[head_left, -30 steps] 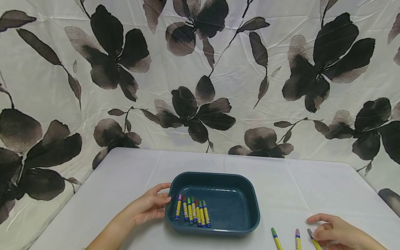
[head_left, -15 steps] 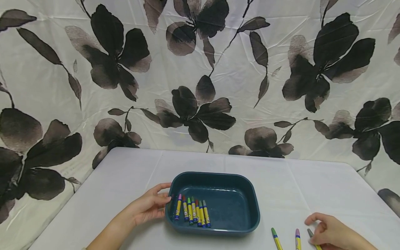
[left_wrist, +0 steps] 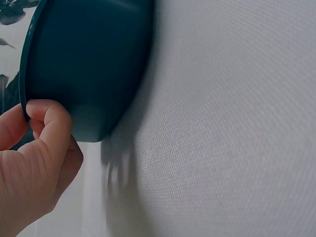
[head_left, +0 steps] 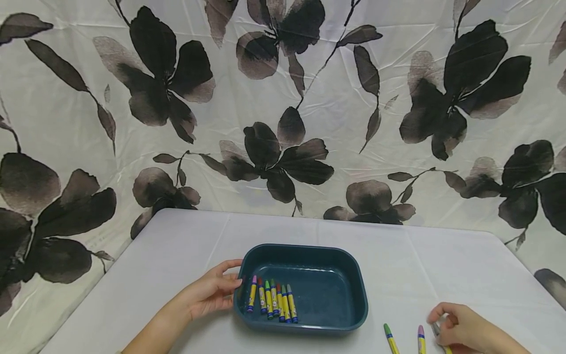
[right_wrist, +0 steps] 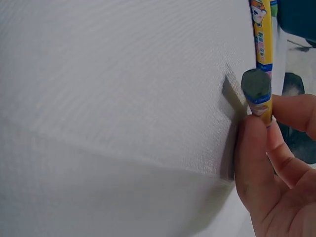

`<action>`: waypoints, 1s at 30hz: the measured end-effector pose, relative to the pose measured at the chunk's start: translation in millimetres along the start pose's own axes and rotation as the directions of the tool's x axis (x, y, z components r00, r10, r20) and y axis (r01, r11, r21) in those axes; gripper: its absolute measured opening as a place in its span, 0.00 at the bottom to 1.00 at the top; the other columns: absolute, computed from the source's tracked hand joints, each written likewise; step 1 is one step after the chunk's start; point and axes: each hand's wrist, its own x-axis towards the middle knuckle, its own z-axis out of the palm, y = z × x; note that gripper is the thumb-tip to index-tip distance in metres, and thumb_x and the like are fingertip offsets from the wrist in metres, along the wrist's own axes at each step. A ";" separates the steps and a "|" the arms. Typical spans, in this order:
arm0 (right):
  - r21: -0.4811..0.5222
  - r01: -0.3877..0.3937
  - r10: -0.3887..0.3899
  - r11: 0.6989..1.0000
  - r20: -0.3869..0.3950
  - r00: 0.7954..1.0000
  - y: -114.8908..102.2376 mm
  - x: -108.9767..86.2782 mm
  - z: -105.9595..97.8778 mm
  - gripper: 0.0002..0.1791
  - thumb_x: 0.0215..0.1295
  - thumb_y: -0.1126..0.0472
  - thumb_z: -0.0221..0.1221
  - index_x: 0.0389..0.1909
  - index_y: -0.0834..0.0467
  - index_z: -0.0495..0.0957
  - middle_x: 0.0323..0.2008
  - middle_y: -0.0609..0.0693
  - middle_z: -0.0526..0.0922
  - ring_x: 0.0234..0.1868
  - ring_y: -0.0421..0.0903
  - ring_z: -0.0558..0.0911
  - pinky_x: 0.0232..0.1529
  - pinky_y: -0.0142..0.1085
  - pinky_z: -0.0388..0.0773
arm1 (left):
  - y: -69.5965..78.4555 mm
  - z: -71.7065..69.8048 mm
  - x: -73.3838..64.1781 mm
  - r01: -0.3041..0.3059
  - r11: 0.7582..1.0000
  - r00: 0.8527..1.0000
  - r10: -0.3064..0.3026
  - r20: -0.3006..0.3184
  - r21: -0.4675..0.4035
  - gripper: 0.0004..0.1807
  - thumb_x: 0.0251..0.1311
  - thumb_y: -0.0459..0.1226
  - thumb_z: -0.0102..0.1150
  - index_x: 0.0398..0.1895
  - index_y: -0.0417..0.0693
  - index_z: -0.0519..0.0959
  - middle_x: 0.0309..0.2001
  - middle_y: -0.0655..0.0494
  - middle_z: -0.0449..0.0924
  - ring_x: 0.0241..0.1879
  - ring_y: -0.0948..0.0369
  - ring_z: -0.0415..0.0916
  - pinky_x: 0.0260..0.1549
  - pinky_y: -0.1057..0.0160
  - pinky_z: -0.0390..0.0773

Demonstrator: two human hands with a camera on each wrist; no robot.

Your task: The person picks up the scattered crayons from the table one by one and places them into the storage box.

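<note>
My left hand (head_left: pixel 212 290) grips the left rim of a dark teal tray (head_left: pixel 327 295), its thumb outside the wall in the left wrist view. Inside the tray, several yellow-wrapped crayons (head_left: pixel 274 301) lie side by side at the left. At the lower right, my right hand (head_left: pixel 470 327) pinches a grey-tipped crayon (head_left: pixel 435 328) between thumb and fingers. The right wrist view shows this crayon's dark end (right_wrist: pixel 256 84) pointing toward the camera, with a shadow on the cloth beside it. Just left of that hand lie a lilac-tipped crayon (head_left: pixel 421 340) and a green-tipped crayon (head_left: pixel 390 338).
A white cloth (head_left: pixel 199 246) covers the table under the tray. Behind the table's far edge hangs a white curtain (head_left: pixel 353 123) printed with dark flowers. The two loose crayons lie between the tray and my right hand.
My right hand has shifted slightly left, and its thumb and fingers have closed on the grey-tipped crayon, which has moved a little with them. The left hand and tray stay as they were.
</note>
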 end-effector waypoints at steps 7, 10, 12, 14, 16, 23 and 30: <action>0.184 0.096 -0.128 0.978 0.172 0.977 -1.7 -2.0 -10.3 0.15 0.50 0.72 0.56 0.41 0.67 0.70 0.22 0.47 0.72 0.22 0.41 0.70 0.23 0.29 0.70 | 0.0 0.1 0.6 0.000 1.000 1.000 0.000 -0.009 0.001 0.35 0.64 0.26 0.46 0.70 0.43 0.42 0.50 0.46 0.67 0.41 0.60 0.70 0.37 0.64 0.76; 0.242 0.097 -0.150 0.966 0.211 0.966 -4.6 -2.1 -12.0 0.15 0.50 0.71 0.55 0.42 0.66 0.70 0.22 0.46 0.72 0.21 0.40 0.70 0.22 0.28 0.69 | -0.2 0.0 1.2 0.000 1.000 1.000 0.000 -0.010 0.005 0.35 0.64 0.26 0.46 0.70 0.43 0.42 0.51 0.46 0.68 0.42 0.59 0.71 0.38 0.63 0.76; 0.263 0.087 -0.150 0.961 0.226 0.962 -7.1 -1.6 -13.0 0.15 0.50 0.71 0.55 0.42 0.65 0.70 0.23 0.46 0.73 0.22 0.39 0.71 0.23 0.28 0.70 | -0.2 0.0 1.5 0.000 1.000 1.000 0.000 -0.012 0.004 0.35 0.64 0.26 0.46 0.70 0.43 0.43 0.51 0.46 0.68 0.42 0.59 0.71 0.38 0.63 0.76; 0.277 0.087 -0.156 0.957 0.241 0.958 -9.8 -0.9 -14.5 0.16 0.52 0.70 0.55 0.44 0.65 0.70 0.24 0.46 0.73 0.23 0.40 0.71 0.24 0.28 0.70 | -0.1 -0.1 1.8 0.002 1.000 1.000 -0.001 -0.013 0.005 0.35 0.63 0.26 0.46 0.70 0.43 0.43 0.51 0.46 0.68 0.42 0.59 0.71 0.38 0.63 0.76; 0.287 0.087 -0.162 0.954 0.248 0.955 -12.8 -0.3 -16.1 0.16 0.53 0.69 0.56 0.45 0.65 0.70 0.25 0.46 0.74 0.25 0.40 0.72 0.25 0.29 0.71 | 0.0 -0.2 1.8 0.002 1.000 1.000 -0.002 -0.015 0.004 0.36 0.63 0.26 0.47 0.70 0.44 0.43 0.51 0.46 0.68 0.41 0.60 0.71 0.38 0.63 0.76; 0.323 0.090 -0.184 0.942 0.272 0.945 -26.4 1.3 -19.4 0.17 0.56 0.68 0.56 0.47 0.63 0.69 0.28 0.46 0.76 0.29 0.42 0.74 0.28 0.32 0.73 | 0.3 0.6 2.0 0.002 1.000 1.000 -0.002 -0.022 0.006 0.35 0.64 0.26 0.46 0.70 0.44 0.43 0.51 0.47 0.68 0.42 0.59 0.70 0.38 0.63 0.76; 0.387 0.143 -0.277 0.911 0.316 0.908 -40.5 3.4 -20.5 0.13 0.59 0.68 0.55 0.46 0.58 0.71 0.30 0.46 0.77 0.31 0.41 0.75 0.32 0.33 0.75 | 0.1 0.7 1.1 -0.004 1.000 1.000 0.004 -0.013 0.009 0.35 0.63 0.26 0.47 0.70 0.42 0.43 0.50 0.47 0.69 0.41 0.60 0.71 0.38 0.64 0.76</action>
